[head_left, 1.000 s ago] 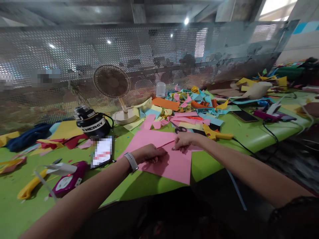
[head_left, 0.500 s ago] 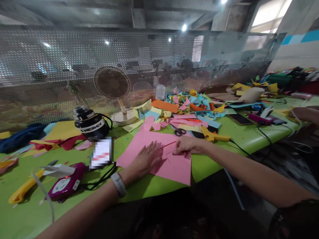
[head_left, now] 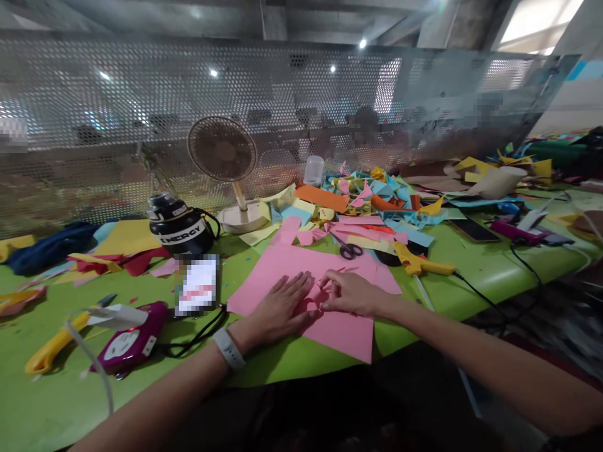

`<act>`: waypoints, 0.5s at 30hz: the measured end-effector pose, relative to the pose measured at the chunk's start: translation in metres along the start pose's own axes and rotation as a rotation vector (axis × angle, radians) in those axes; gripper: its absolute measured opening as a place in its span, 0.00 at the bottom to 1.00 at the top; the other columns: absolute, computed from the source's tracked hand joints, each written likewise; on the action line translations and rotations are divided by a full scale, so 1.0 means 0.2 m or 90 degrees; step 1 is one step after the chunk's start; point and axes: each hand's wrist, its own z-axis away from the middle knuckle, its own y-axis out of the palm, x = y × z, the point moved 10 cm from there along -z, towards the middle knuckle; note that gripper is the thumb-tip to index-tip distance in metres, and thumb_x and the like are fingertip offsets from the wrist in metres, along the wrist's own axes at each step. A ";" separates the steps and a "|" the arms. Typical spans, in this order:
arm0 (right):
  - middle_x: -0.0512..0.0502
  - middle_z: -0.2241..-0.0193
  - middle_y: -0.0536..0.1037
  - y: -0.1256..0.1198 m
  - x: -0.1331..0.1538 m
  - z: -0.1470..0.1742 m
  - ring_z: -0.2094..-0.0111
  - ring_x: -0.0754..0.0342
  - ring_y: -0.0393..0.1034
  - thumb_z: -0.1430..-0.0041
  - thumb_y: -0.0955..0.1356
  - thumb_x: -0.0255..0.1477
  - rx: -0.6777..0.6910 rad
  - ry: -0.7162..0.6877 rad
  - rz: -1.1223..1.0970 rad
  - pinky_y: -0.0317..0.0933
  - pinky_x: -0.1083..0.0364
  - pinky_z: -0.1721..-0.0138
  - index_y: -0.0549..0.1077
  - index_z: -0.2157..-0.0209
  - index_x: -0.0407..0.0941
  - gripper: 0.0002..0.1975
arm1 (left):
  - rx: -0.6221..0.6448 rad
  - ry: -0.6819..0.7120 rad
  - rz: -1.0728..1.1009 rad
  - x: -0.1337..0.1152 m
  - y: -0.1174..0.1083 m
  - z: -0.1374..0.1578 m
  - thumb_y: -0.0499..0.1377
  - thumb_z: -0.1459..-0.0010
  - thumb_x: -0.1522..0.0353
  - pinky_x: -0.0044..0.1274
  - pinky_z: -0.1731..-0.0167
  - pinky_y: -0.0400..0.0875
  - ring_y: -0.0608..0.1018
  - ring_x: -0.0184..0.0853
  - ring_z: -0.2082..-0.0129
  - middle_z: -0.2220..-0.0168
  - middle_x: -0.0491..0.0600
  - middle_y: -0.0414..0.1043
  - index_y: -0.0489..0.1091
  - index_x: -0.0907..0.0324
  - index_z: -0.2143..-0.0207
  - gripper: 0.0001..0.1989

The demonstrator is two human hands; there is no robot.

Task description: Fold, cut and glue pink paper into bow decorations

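Note:
A large sheet of pink paper [head_left: 348, 333] lies on the green table in front of me, with cut or creased lines around its middle. My left hand [head_left: 285, 304] rests flat on the sheet, fingers stretched out, with a light watch band at the wrist. Just right of it, my right hand [head_left: 346, 294] has thumb and fingers pinched on a small flap of the pink paper, and the fingers partly hide it. A thin red edge shows beside the right fingers. Dark-handled scissors [head_left: 351, 250] lie at the sheet's far edge.
A yellow glue gun [head_left: 426, 263] sits to the right, near a dark phone [head_left: 475, 230]. Paper scraps [head_left: 367, 188] pile up behind. On the left are a black bottle [head_left: 181, 232], a desk fan [head_left: 223, 150], a purple device [head_left: 129, 342] and a yellow-handled cutter [head_left: 56, 345].
My right hand has turned and its fingers have drawn together, raising a bit of the pink paper. The left hand stays flat on the sheet. The view has shifted slightly left.

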 end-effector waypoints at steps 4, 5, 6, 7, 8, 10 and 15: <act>0.54 0.73 0.73 -0.01 0.03 -0.01 0.80 0.61 0.64 0.45 0.68 0.25 -0.028 -0.057 -0.009 0.56 0.60 0.76 0.70 0.49 0.46 0.20 | -0.005 0.003 0.013 0.00 -0.01 -0.01 0.41 0.36 0.47 0.39 0.35 0.43 0.48 0.41 0.32 0.31 0.56 0.41 0.43 0.59 0.32 0.38; 0.53 0.72 0.74 -0.02 0.05 -0.02 0.79 0.61 0.65 0.43 0.67 0.25 -0.038 -0.068 -0.017 0.57 0.60 0.75 0.72 0.52 0.46 0.16 | 0.000 0.000 0.017 0.00 0.00 -0.01 0.41 0.36 0.46 0.40 0.35 0.43 0.48 0.41 0.32 0.31 0.56 0.42 0.43 0.59 0.32 0.38; 0.51 0.71 0.74 -0.03 0.06 -0.02 0.77 0.60 0.66 0.42 0.67 0.27 -0.054 -0.083 -0.016 0.58 0.59 0.73 0.75 0.55 0.45 0.12 | 0.003 -0.003 0.020 0.00 0.00 -0.01 0.41 0.36 0.46 0.40 0.35 0.43 0.48 0.41 0.32 0.31 0.57 0.42 0.44 0.60 0.33 0.38; 0.50 0.70 0.74 -0.05 0.08 -0.02 0.75 0.59 0.67 0.42 0.68 0.28 -0.076 -0.097 -0.004 0.59 0.59 0.71 0.77 0.60 0.45 0.09 | 0.003 -0.005 0.022 -0.01 -0.01 -0.01 0.41 0.36 0.46 0.41 0.36 0.43 0.48 0.42 0.32 0.32 0.57 0.43 0.45 0.60 0.33 0.38; 0.49 0.69 0.75 -0.06 0.10 -0.02 0.72 0.57 0.68 0.43 0.69 0.29 -0.095 -0.106 0.014 0.59 0.58 0.69 0.78 0.63 0.44 0.07 | 0.002 -0.005 0.023 -0.01 -0.01 -0.01 0.41 0.36 0.46 0.41 0.36 0.44 0.49 0.42 0.32 0.32 0.57 0.43 0.46 0.60 0.33 0.38; 0.48 0.69 0.75 -0.07 0.11 -0.03 0.69 0.56 0.68 0.44 0.70 0.29 -0.108 -0.101 0.041 0.59 0.58 0.66 0.79 0.67 0.44 0.05 | 0.001 -0.005 0.023 -0.01 -0.01 -0.01 0.41 0.37 0.46 0.41 0.36 0.44 0.49 0.42 0.32 0.32 0.57 0.44 0.46 0.60 0.33 0.38; 0.49 0.75 0.74 -0.06 0.08 -0.03 0.74 0.57 0.66 0.39 0.66 0.31 -0.090 -0.025 0.016 0.56 0.59 0.72 0.77 0.71 0.42 0.10 | 0.013 -0.014 0.019 -0.01 -0.01 -0.01 0.40 0.36 0.46 0.39 0.36 0.43 0.48 0.42 0.32 0.32 0.58 0.43 0.46 0.62 0.33 0.39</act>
